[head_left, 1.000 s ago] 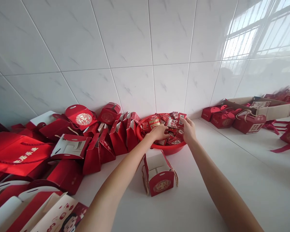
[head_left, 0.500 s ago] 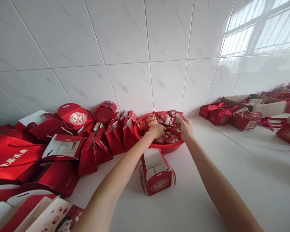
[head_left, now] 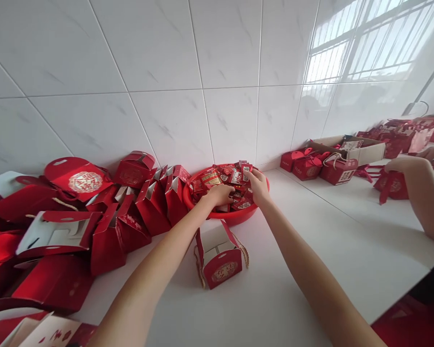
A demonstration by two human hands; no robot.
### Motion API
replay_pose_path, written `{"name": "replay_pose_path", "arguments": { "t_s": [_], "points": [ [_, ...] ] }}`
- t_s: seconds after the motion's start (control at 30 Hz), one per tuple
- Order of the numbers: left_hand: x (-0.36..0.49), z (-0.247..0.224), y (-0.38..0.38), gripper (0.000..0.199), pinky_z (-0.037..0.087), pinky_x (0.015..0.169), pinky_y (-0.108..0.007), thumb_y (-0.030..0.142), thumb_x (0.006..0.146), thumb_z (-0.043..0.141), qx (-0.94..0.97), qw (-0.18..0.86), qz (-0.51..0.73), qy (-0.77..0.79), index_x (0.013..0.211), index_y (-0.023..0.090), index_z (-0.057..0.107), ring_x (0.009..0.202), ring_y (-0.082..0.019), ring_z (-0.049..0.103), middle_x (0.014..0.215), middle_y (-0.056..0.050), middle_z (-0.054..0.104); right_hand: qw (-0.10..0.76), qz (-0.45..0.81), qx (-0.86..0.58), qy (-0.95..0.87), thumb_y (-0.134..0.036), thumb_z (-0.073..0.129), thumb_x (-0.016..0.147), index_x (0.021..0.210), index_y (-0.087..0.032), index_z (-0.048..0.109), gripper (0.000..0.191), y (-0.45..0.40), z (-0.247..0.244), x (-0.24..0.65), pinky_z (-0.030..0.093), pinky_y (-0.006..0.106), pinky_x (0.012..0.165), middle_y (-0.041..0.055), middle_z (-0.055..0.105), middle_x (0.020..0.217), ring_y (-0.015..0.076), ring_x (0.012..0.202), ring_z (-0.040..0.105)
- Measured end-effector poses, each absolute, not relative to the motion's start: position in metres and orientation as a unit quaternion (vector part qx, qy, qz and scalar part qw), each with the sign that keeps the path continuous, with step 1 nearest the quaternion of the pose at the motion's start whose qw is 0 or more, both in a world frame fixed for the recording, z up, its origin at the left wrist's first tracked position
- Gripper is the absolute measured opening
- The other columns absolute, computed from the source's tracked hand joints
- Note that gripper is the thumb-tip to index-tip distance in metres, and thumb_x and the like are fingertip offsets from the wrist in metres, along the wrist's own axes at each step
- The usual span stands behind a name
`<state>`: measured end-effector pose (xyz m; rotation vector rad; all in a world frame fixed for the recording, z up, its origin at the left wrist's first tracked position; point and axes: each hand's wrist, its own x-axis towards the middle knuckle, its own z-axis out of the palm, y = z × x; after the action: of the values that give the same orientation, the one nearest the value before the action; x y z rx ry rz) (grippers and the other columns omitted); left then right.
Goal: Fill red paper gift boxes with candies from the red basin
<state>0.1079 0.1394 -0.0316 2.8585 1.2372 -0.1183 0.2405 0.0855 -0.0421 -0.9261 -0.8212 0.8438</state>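
Observation:
A red plastic basin [head_left: 235,220] full of small red wrapped packets [head_left: 240,205] stands against the wall. My left hand [head_left: 220,194] reaches into its middle, fingers partly bent and apart among the packets, with nothing visible in its grasp. At the basin's right side, my right hand [head_left: 259,188] has its thumb and fingers closed on a red packet [head_left: 246,170] with a pale printed label. In front of the basin stands a red gift box [head_left: 226,271], open at the top, with rope handles at its sides. The visible part of its inside is white.
Several red gift boxes [head_left: 108,241] crowd the left side. Finished-looking red boxes [head_left: 305,164] and a cardboard carton [head_left: 371,153] line the wall at right. Another person's hand [head_left: 401,166] is at a red box [head_left: 394,185] on the far right. A tiled wall [head_left: 166,120] rises behind.
The view has turned to the right, bringing the other person's arm further into sight. My left hand's fingers have spread slightly among the packets; my right hand stays at the basin's right side.

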Motion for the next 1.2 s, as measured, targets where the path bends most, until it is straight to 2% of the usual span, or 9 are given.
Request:
{"name": "replay_pose_path", "arguments": {
  "t_s": [0.17,0.3,0.43,0.63,0.87,0.97,1.07,1.13,1.2],
  "points": [
    [0.108,-0.030,0.136,0.017,0.050,0.077,-0.035,0.027,0.080,0.058,0.914,-0.015,-0.048,0.404,0.089,0.020,0.071,0.099,-0.032,0.067,0.102,-0.013,0.074,0.732,0.397,-0.411,-0.371,-0.042,0.068,0.065,0.067,-0.021,0.059,0.023,0.086,-0.041,0.239,0.047,0.026,0.057,-0.0032,0.059,0.063,0.0129,0.061,0.054],
    [0.105,-0.032,0.134,0.020,0.049,0.081,-0.035,0.022,0.074,0.062,0.916,-0.027,-0.047,0.397,0.092,0.021,0.072,0.105,-0.033,0.065,0.102,-0.013,0.074,0.725,0.400,-0.417,-0.374,-0.042,0.069,0.065,0.068,-0.021,0.059,0.023,0.084,-0.041,0.239,0.047,0.026,0.056,-0.0027,0.060,0.064,0.0134,0.061,0.055],
    [0.101,-0.036,0.136,0.017,0.047,0.082,-0.033,0.024,0.076,0.060,0.924,-0.022,-0.030,0.382,0.088,0.022,0.071,0.106,-0.029,0.063,0.102,-0.009,0.073,0.720,0.402,-0.421,-0.377,-0.042,0.070,0.064,0.070,-0.022,0.061,0.023,0.083,-0.041,0.240,0.048,0.028,0.058,-0.0022,0.061,0.066,0.0141,0.061,0.056],
    [0.096,-0.040,0.142,0.012,0.042,0.069,-0.025,0.025,0.078,0.056,0.932,0.014,-0.003,0.363,0.072,0.022,0.066,0.080,-0.019,0.062,0.080,-0.002,0.071,0.718,0.413,-0.414,-0.377,-0.043,0.072,0.062,0.069,-0.022,0.062,0.025,0.082,-0.040,0.239,0.049,0.028,0.058,-0.0015,0.062,0.065,0.0153,0.062,0.057],
    [0.097,-0.037,0.145,0.023,0.032,0.054,-0.023,0.022,0.074,0.055,0.939,0.065,0.017,0.338,0.052,0.019,0.051,0.055,-0.012,0.045,0.051,0.004,0.051,0.728,0.400,-0.402,-0.386,-0.044,0.068,0.063,0.067,-0.021,0.059,0.025,0.083,-0.038,0.237,0.048,0.026,0.059,-0.0019,0.063,0.065,0.0154,0.063,0.059],
    [0.097,-0.037,0.146,0.025,0.032,0.051,-0.022,0.023,0.074,0.056,0.937,0.090,0.019,0.338,0.050,0.019,0.049,0.053,-0.011,0.045,0.049,0.004,0.048,0.723,0.395,-0.410,-0.392,-0.044,0.067,0.064,0.066,-0.022,0.058,0.024,0.081,-0.036,0.237,0.048,0.026,0.058,-0.0021,0.063,0.064,0.0159,0.063,0.060],
    [0.097,-0.039,0.145,0.019,0.033,0.049,-0.022,0.024,0.071,0.062,0.930,0.105,0.019,0.352,0.054,0.020,0.055,0.054,-0.012,0.050,0.051,0.004,0.053,0.716,0.398,-0.416,-0.394,-0.044,0.066,0.064,0.069,-0.022,0.060,0.024,0.079,-0.036,0.237,0.048,0.027,0.057,-0.0023,0.064,0.064,0.0168,0.063,0.061],
    [0.098,-0.040,0.145,0.007,0.037,0.053,-0.023,0.022,0.067,0.066,0.926,0.104,0.024,0.362,0.062,0.021,0.061,0.060,-0.015,0.057,0.061,0.003,0.063,0.714,0.402,-0.416,-0.394,-0.044,0.067,0.063,0.070,-0.022,0.061,0.024,0.079,-0.036,0.237,0.049,0.028,0.059,-0.0023,0.063,0.064,0.0172,0.064,0.061],
    [0.099,-0.042,0.144,0.008,0.042,0.059,-0.024,0.021,0.065,0.068,0.924,0.100,0.033,0.367,0.073,0.022,0.065,0.071,-0.018,0.063,0.075,0.000,0.071,0.713,0.405,-0.416,-0.393,-0.044,0.068,0.062,0.069,-0.022,0.061,0.024,0.079,-0.036,0.237,0.050,0.028,0.061,-0.0023,0.063,0.064,0.0171,0.064,0.061]
  ]
}}
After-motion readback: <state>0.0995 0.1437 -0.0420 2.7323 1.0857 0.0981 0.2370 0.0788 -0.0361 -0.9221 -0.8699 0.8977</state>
